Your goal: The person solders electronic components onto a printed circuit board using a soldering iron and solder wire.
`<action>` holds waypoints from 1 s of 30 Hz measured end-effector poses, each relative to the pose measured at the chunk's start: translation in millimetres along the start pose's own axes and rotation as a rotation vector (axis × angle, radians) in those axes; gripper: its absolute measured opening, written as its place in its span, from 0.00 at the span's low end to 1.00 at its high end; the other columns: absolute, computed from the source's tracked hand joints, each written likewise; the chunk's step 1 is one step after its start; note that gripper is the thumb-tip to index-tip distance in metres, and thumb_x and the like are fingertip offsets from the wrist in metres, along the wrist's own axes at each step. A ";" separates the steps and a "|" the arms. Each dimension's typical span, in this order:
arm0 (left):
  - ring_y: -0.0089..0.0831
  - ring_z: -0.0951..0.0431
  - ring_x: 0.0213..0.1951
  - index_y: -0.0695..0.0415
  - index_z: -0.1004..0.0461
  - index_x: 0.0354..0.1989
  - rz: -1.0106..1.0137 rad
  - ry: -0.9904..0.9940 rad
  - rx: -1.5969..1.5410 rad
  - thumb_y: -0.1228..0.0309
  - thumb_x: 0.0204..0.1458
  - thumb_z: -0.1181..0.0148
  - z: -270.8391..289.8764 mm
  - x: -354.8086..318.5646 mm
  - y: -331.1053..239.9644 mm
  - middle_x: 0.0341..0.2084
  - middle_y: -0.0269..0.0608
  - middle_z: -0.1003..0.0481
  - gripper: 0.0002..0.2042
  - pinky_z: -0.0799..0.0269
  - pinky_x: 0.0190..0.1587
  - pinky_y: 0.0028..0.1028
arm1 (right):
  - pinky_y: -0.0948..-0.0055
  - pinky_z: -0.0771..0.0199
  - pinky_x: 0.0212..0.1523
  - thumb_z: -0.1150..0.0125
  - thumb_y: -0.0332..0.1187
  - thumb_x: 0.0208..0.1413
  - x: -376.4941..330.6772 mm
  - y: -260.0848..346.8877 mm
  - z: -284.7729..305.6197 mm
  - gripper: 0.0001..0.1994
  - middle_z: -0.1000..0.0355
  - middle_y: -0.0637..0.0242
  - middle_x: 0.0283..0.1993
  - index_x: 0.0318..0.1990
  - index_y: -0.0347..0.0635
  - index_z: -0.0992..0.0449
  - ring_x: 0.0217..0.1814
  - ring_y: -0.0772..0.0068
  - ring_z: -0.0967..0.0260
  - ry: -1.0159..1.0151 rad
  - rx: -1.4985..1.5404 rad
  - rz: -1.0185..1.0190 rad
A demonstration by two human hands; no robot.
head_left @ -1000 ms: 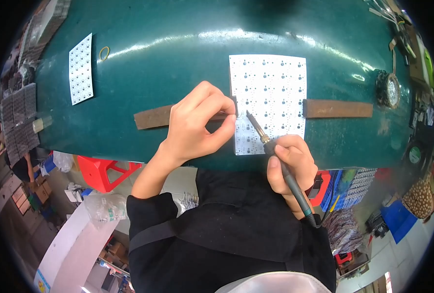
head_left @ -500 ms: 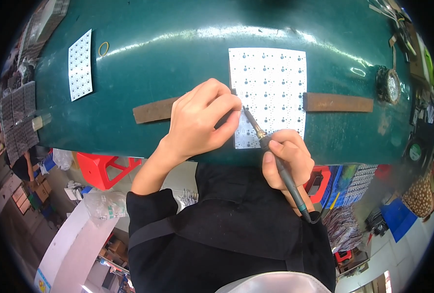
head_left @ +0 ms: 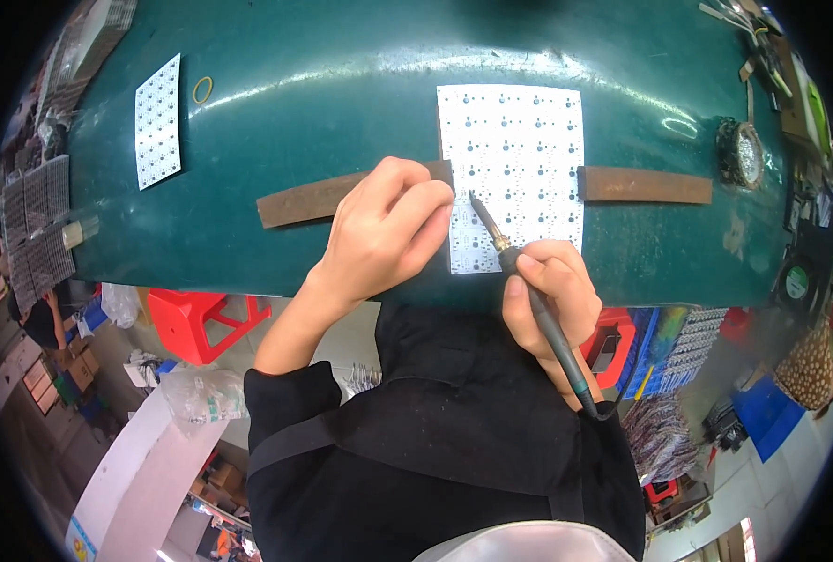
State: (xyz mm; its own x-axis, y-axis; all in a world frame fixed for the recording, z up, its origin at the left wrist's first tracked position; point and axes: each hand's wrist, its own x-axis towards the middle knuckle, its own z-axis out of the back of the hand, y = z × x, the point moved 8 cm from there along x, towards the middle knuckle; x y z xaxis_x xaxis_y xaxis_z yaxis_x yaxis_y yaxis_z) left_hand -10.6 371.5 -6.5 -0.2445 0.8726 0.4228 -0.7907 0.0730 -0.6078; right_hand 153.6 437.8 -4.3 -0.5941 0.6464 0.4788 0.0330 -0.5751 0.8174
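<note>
A white circuit board panel (head_left: 523, 155) with rows of dark round spots lies on the green work table (head_left: 342, 112). My right hand (head_left: 559, 298) is closed around the handle of a soldering iron (head_left: 546, 318). The iron slants up and left, its dark tip over the left part of the panel; whether the tip touches is too small to tell. At the panel's left edge, my left hand (head_left: 384, 225) is closed in a pinch, fingertips just left of the iron tip. What the pinch holds, if anything, cannot be made out.
Brown flat bars (head_left: 646, 185) (head_left: 309, 198) lie on either side of the panel. A smaller white board (head_left: 159, 124) and a yellow rubber band (head_left: 203, 90) are at the far left. At the right sits a round silvery container (head_left: 741, 155). Red stools (head_left: 190, 323) stand below the table edge.
My left fingertips have drawn slightly left, widening the gap to the iron tip. The tip has shifted a little to the right on the panel. The whole view has also shifted slightly.
</note>
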 end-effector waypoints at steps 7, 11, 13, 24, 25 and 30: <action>0.32 0.26 0.26 0.57 0.25 0.33 -0.010 0.039 0.029 0.79 0.42 0.33 -4.7 -0.2 -2.3 0.30 0.37 0.31 0.09 0.30 0.29 0.29 | 0.70 0.27 0.31 0.36 0.16 0.40 3.6 0.3 -1.4 0.12 0.34 0.64 0.18 0.36 0.30 0.25 0.27 0.61 0.28 0.022 0.000 -0.020; 0.32 0.26 0.27 0.57 0.24 0.33 0.000 0.050 0.021 0.79 0.42 0.33 -4.1 -3.2 -3.1 0.30 0.38 0.30 0.10 0.30 0.28 0.29 | 0.69 0.27 0.31 0.37 0.16 0.41 0.6 2.9 2.1 0.11 0.32 0.63 0.20 0.36 0.30 0.24 0.27 0.61 0.28 0.037 0.030 -0.039; 0.32 0.26 0.27 0.57 0.24 0.34 0.007 0.050 0.010 0.79 0.42 0.33 -2.8 -5.8 -3.2 0.31 0.39 0.30 0.10 0.29 0.28 0.29 | 0.69 0.27 0.30 0.37 0.17 0.42 -3.5 1.3 9.5 0.11 0.31 0.62 0.20 0.36 0.30 0.24 0.27 0.62 0.28 0.047 0.037 -0.052; 0.29 0.29 0.24 0.57 0.23 0.33 0.162 -0.068 -0.093 0.82 0.45 0.34 10.9 -19.7 4.9 0.27 0.36 0.31 0.09 0.33 0.24 0.27 | 0.74 0.30 0.46 0.34 0.32 0.58 12.6 -85.9 186.8 0.16 0.26 0.62 0.47 0.52 0.36 0.25 0.43 0.74 0.30 -0.520 -0.921 -0.416; 0.29 0.29 0.24 0.57 0.24 0.33 0.153 -0.071 -0.082 0.82 0.44 0.34 9.8 -20.7 3.7 0.26 0.36 0.31 0.08 0.33 0.24 0.27 | 0.76 0.30 0.44 0.35 0.31 0.58 3.4 -82.5 180.3 0.16 0.26 0.63 0.45 0.51 0.34 0.26 0.41 0.75 0.31 -0.525 -0.724 -0.423; 0.30 0.28 0.24 0.57 0.24 0.31 0.118 -0.091 -0.082 0.79 0.43 0.33 3.9 -23.1 -1.1 0.27 0.38 0.31 0.08 0.32 0.24 0.27 | 0.75 0.29 0.39 0.37 0.25 0.54 -26.0 -28.6 71.9 0.12 0.27 0.55 0.38 0.45 0.32 0.28 0.38 0.71 0.30 -0.250 0.055 -0.182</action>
State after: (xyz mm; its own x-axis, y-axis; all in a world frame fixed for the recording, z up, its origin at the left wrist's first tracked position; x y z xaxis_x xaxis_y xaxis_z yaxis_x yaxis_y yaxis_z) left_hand -6.3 349.3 -13.0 -0.3856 0.8306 0.4018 -0.7062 0.0145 -0.7079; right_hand 225.9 473.6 -17.1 -0.3783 0.8436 0.3812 -0.0080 -0.4147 0.9099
